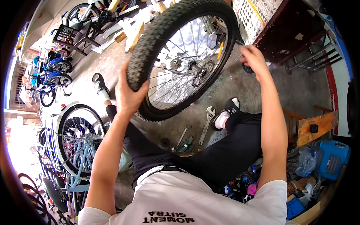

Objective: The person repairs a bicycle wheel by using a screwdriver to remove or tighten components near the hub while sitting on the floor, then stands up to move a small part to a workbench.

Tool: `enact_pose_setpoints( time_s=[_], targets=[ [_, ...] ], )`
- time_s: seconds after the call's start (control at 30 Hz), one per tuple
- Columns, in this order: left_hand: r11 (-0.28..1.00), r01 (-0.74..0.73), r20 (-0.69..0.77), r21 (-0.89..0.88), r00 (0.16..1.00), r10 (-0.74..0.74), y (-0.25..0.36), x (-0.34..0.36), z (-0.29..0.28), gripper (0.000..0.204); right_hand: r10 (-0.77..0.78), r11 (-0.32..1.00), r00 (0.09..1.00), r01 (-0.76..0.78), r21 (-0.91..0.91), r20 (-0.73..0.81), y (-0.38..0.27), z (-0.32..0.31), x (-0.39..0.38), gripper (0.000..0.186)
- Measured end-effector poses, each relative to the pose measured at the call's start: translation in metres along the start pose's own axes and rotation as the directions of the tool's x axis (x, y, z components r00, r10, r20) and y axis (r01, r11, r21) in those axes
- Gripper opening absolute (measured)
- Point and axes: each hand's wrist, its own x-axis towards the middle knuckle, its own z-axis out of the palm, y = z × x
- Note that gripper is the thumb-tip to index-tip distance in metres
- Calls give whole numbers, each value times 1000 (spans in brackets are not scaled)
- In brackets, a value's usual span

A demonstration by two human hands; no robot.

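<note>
A bicycle wheel with a black knobby tyre (pixel 144 56) is held up tilted in front of me. My left hand (pixel 129 90) grips the tyre at its near left side, thumb on the inner edge and fingers round the outside. The hub (pixel 195 68) and a brake disc show between the spokes. My right hand (pixel 255 62) is raised just right of the wheel, apart from it, with fingers pinched together. A thin sliver shows at its fingertips, too small to name. On the floor between my feet lie an adjustable wrench (pixel 206 125), a slimmer spanner (pixel 182 137) and green-handled pliers (pixel 185 144).
Bicycles (pixel 78 138) crowd the left, with small blue ones (pixel 56 69) behind. A dark stool (pixel 80 35) and wood scraps lie beyond. At right stand a dark red cabinet (pixel 288 30), a wooden board (pixel 317 129) and a blue case (pixel 333 159).
</note>
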Motion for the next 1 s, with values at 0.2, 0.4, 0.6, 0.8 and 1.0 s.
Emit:
enact_pose_setpoints(
  time_s=[0.2,0.4,0.6,0.8,1.0],
  targets=[
    [999,21,4,-26,1000,-21,-6,12,13,74,-185,811,981,190,-554,66,31,-30,23,43],
    [998,55,-38,-44,998,-57,14,2,13,73,-169,666,986,109,-738,-7,37,-40,25,43],
    [967,3,-9,-256,1000,-6,47,25,5,75,-158,637,985,50,-769,-67,32,-33,41,42],
    [948,41,-88,-316,993,-73,73,44,-104,70,-123,616,991,29,-788,-59,27,-28,36,41],
    [955,99,-176,-279,972,-153,72,43,-182,66,-188,584,982,121,-803,11,22,-14,29,41]
  ],
)
